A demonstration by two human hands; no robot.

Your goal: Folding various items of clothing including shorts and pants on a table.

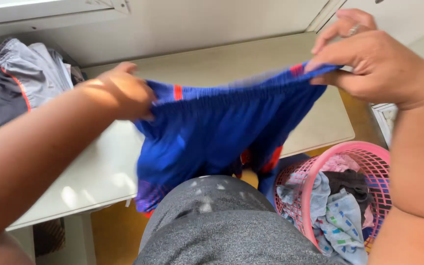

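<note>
Both the left hand (126,91) and right hand (369,61) pinch the blue shorts (212,132) taut above the table (99,167), apparently not yet folded, while the pink basket (364,152) holds more clothes

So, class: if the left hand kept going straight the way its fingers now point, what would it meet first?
Probably the blue shorts that the left hand already grips at the waistband; beyond that the right hand, though depth is unclear.

Blue shorts (207,132) stretched by the waistband between left hand (123,91) and right hand (374,64), above table (99,172), pink basket (364,152) alongside.
</note>
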